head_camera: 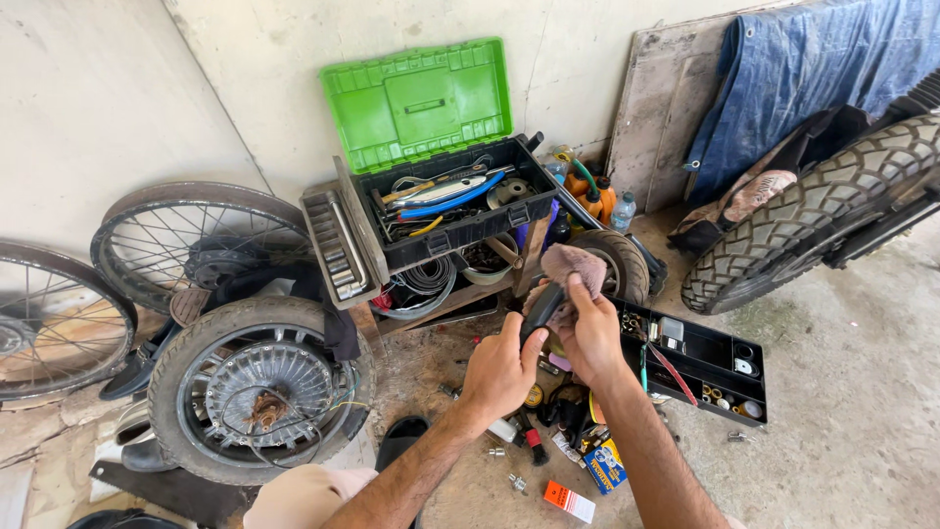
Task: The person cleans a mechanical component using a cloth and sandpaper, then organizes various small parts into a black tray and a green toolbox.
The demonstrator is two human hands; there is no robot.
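Note:
My left hand [501, 370] grips the lower end of a short black handle-like part [541, 306] held up in front of me. My right hand [590, 328] holds a dirty pinkish rag [573, 264] bunched over the upper end of that black part, fingers wrapped around both. Both forearms reach up from the bottom of the view. Below my hands several small items lie on the concrete floor, among them a red-handled tool [535, 443], a small orange box [570, 501] and a blue and yellow box [607, 464].
An open toolbox with a green lid [419, 103] sits on a low stand full of tools. A black parts tray [700, 364] lies to the right. Wheels lean at the left [259, 387], and a knobby motorcycle tyre [813, 211] stands at right under a blue tarp [813, 69].

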